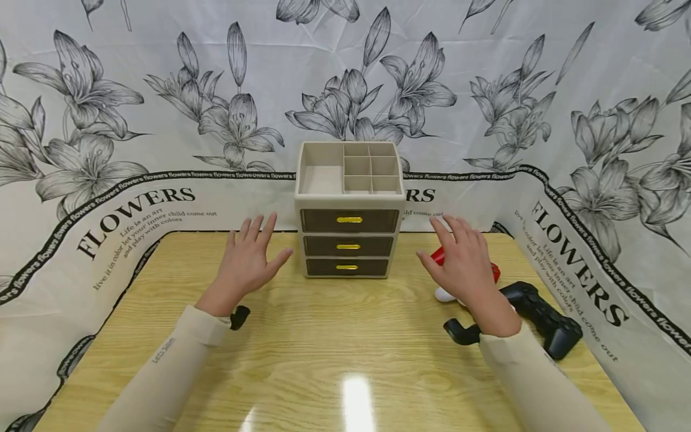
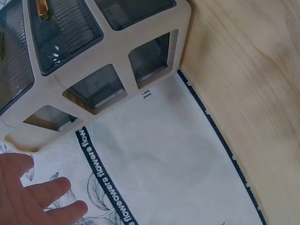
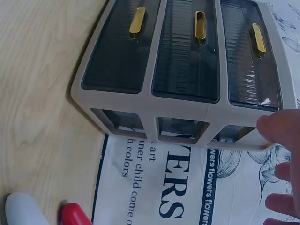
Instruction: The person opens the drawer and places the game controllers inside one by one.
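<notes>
A cream desktop organizer (image 1: 348, 198) stands at the back of the wooden table, with three dark drawers pushed in, each with a gold handle, and a divided open top. My left hand (image 1: 245, 258) is held out to its left, fingers straight and spread, holding nothing. On the other side my right hand (image 1: 461, 264) reaches forward with straight fingers and an empty palm. It partly covers a red and white game controller (image 1: 495, 273). Behind the right wrist lies a black game controller (image 1: 542, 318).
A white cloth (image 1: 243, 204) printed with flowers and lettering hangs behind and beside the table (image 1: 302, 348). Dark curved pieces of the wrist camera mounts (image 1: 461, 331) show at both wrists. Light glares off the table's front.
</notes>
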A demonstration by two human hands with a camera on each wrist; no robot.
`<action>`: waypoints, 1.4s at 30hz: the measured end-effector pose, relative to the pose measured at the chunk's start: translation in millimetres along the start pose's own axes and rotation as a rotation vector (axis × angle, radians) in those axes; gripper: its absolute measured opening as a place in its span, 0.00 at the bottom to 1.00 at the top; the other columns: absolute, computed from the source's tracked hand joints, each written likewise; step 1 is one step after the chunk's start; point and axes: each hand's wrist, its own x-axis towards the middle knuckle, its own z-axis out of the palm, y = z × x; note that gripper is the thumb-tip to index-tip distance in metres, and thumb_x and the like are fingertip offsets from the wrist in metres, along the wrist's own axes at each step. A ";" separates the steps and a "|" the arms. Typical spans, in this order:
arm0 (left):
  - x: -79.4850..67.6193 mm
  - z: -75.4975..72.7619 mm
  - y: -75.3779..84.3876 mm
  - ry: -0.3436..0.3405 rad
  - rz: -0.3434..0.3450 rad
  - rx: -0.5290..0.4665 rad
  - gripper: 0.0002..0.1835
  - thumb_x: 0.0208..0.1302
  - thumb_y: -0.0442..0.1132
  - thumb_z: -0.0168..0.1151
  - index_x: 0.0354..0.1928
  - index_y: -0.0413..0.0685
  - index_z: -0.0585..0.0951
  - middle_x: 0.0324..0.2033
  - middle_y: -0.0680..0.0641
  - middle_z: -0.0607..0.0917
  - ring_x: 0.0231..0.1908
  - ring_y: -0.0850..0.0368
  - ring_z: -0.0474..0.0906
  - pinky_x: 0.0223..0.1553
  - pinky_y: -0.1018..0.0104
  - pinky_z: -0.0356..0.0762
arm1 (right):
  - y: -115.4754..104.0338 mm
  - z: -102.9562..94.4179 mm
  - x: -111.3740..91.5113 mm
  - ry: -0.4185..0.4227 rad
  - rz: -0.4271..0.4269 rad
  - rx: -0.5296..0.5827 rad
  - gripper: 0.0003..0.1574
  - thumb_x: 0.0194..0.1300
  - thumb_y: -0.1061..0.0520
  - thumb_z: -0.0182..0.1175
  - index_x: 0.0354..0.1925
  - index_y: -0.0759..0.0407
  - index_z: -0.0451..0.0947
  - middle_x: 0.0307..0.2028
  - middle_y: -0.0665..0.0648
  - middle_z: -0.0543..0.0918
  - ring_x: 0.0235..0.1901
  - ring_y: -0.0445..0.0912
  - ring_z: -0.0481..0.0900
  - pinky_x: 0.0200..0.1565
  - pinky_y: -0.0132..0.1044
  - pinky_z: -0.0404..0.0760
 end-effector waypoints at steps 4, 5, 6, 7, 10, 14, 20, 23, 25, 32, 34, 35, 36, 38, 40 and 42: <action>2.2 0.7 1.3 0.040 0.018 -0.044 0.45 0.69 0.67 0.44 0.78 0.56 0.42 0.74 0.38 0.55 0.73 0.34 0.49 0.67 0.31 0.49 | -2.8 0.9 3.2 0.074 -0.035 0.013 0.42 0.59 0.44 0.66 0.67 0.58 0.68 0.64 0.67 0.70 0.63 0.63 0.66 0.59 0.64 0.64; 2.8 0.6 1.8 0.049 0.022 -0.060 0.44 0.69 0.66 0.44 0.78 0.55 0.43 0.73 0.38 0.56 0.72 0.34 0.50 0.67 0.31 0.51 | -3.4 1.1 3.9 0.091 -0.044 0.016 0.42 0.58 0.44 0.66 0.66 0.58 0.68 0.63 0.67 0.70 0.62 0.63 0.66 0.58 0.64 0.64; 3.4 0.6 2.5 0.058 0.025 -0.078 0.44 0.69 0.66 0.45 0.78 0.55 0.43 0.73 0.37 0.57 0.72 0.33 0.51 0.66 0.31 0.52 | -4.0 1.4 4.7 0.107 -0.053 0.020 0.41 0.58 0.44 0.66 0.66 0.58 0.69 0.62 0.67 0.71 0.61 0.63 0.67 0.57 0.63 0.65; 3.9 0.4 3.1 0.065 0.027 -0.100 0.44 0.70 0.65 0.45 0.78 0.55 0.43 0.73 0.37 0.57 0.71 0.33 0.52 0.66 0.31 0.53 | -4.9 1.6 5.6 0.121 -0.061 0.023 0.40 0.58 0.45 0.66 0.65 0.58 0.70 0.62 0.67 0.72 0.61 0.63 0.68 0.57 0.63 0.66; 5.7 -0.5 4.9 0.083 0.031 -0.160 0.43 0.70 0.64 0.45 0.78 0.54 0.43 0.73 0.37 0.57 0.71 0.34 0.54 0.65 0.33 0.56 | -7.8 2.3 9.2 0.158 -0.087 0.033 0.39 0.57 0.46 0.67 0.64 0.58 0.71 0.60 0.67 0.73 0.59 0.63 0.70 0.55 0.63 0.68; 8.5 -1.7 8.2 0.103 0.043 -0.241 0.43 0.71 0.63 0.46 0.78 0.53 0.44 0.72 0.36 0.59 0.70 0.35 0.57 0.66 0.37 0.59 | -13.0 3.0 13.8 0.203 -0.111 0.052 0.37 0.57 0.48 0.68 0.62 0.59 0.72 0.57 0.68 0.75 0.57 0.63 0.72 0.53 0.63 0.69; 11.7 -3.9 14.9 0.084 0.038 -0.371 0.43 0.71 0.66 0.42 0.78 0.56 0.42 0.73 0.36 0.57 0.71 0.37 0.55 0.68 0.39 0.56 | -22.7 4.1 19.4 0.261 -0.128 0.100 0.35 0.56 0.50 0.69 0.60 0.61 0.74 0.56 0.68 0.76 0.55 0.65 0.73 0.54 0.63 0.68; 13.3 -5.2 17.5 0.079 0.026 -0.432 0.42 0.71 0.66 0.41 0.78 0.59 0.42 0.73 0.38 0.57 0.72 0.39 0.55 0.69 0.40 0.56 | -27.8 4.6 21.8 0.277 -0.130 0.118 0.34 0.56 0.51 0.69 0.60 0.60 0.75 0.55 0.67 0.77 0.55 0.64 0.73 0.54 0.63 0.69; 14.6 -5.6 18.9 0.080 0.018 -0.471 0.41 0.72 0.65 0.41 0.78 0.60 0.42 0.73 0.38 0.59 0.71 0.40 0.56 0.68 0.40 0.57 | -31.0 5.0 22.8 0.280 -0.127 0.128 0.34 0.56 0.52 0.69 0.60 0.60 0.75 0.55 0.67 0.77 0.55 0.64 0.74 0.54 0.62 0.69; 18.9 -1.5 21.1 0.107 -0.001 -0.545 0.37 0.73 0.62 0.42 0.77 0.63 0.44 0.70 0.39 0.64 0.66 0.41 0.65 0.62 0.40 0.66 | -43.1 7.9 26.5 0.288 -0.121 0.167 0.33 0.56 0.54 0.69 0.59 0.59 0.75 0.52 0.65 0.79 0.51 0.63 0.75 0.51 0.62 0.70; 20.5 -0.8 21.9 0.114 -0.005 -0.557 0.37 0.74 0.60 0.43 0.77 0.63 0.45 0.69 0.39 0.64 0.65 0.41 0.66 0.61 0.41 0.68 | -46.5 9.0 28.0 0.288 -0.124 0.172 0.32 0.56 0.54 0.69 0.59 0.58 0.75 0.51 0.65 0.79 0.50 0.63 0.76 0.49 0.61 0.72; 21.5 -0.5 22.2 0.119 -0.008 -0.561 0.36 0.74 0.60 0.43 0.77 0.62 0.45 0.69 0.38 0.65 0.64 0.41 0.67 0.60 0.41 0.68 | -47.9 9.6 28.8 0.290 -0.125 0.174 0.32 0.56 0.54 0.69 0.59 0.58 0.76 0.51 0.65 0.79 0.50 0.63 0.77 0.48 0.61 0.72; 22.4 -0.5 22.8 0.124 -0.009 -0.568 0.36 0.74 0.60 0.43 0.77 0.62 0.46 0.68 0.38 0.66 0.64 0.40 0.68 0.59 0.42 0.70 | -49.2 10.3 29.7 0.290 -0.124 0.176 0.32 0.56 0.54 0.69 0.59 0.58 0.76 0.50 0.65 0.79 0.49 0.62 0.77 0.47 0.61 0.73; 25.0 -0.3 23.9 0.134 -0.011 -0.584 0.36 0.74 0.60 0.43 0.77 0.61 0.47 0.67 0.38 0.67 0.63 0.40 0.69 0.56 0.43 0.72 | -51.6 11.7 31.2 0.293 -0.123 0.180 0.31 0.56 0.55 0.69 0.58 0.58 0.77 0.49 0.65 0.80 0.49 0.62 0.77 0.46 0.60 0.74; 27.7 0.0 25.3 0.152 -0.006 -0.600 0.36 0.74 0.60 0.43 0.77 0.60 0.48 0.66 0.39 0.68 0.61 0.40 0.70 0.53 0.44 0.75 | -54.1 13.6 33.0 0.295 -0.123 0.185 0.29 0.56 0.56 0.69 0.57 0.58 0.77 0.48 0.65 0.80 0.48 0.61 0.77 0.45 0.59 0.74; 29.9 0.3 27.0 0.172 0.003 -0.616 0.35 0.74 0.59 0.44 0.77 0.59 0.50 0.65 0.38 0.69 0.60 0.40 0.71 0.51 0.46 0.77 | -56.6 15.4 34.8 0.298 -0.125 0.190 0.27 0.57 0.56 0.68 0.56 0.58 0.78 0.47 0.65 0.80 0.47 0.61 0.77 0.46 0.58 0.74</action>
